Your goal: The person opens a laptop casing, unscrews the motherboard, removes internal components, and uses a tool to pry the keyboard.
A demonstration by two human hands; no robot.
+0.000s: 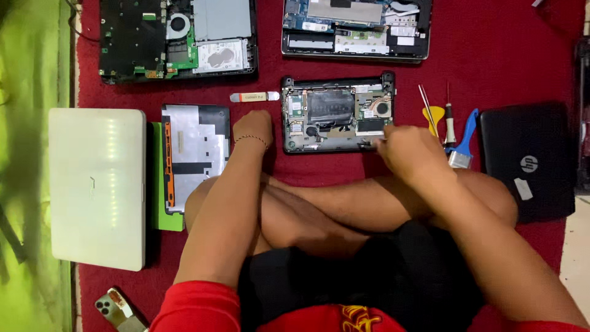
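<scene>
Two hands frame the small opened laptop [337,114] on the red mat [504,55]. Head view: the right hand [410,152] sits curled on its near right corner, fingertips hidden; whether they pinch a tool is unclear. A slip there could scratch the exposed board. Left of the laptop, the left hand [252,128] rests fisted, knuckles down, holding nothing visible. Beyond the laptop, two more open laptops are cut off.

Red cloth mat [491,55], glossy white laptop lid [97,184]
</scene>
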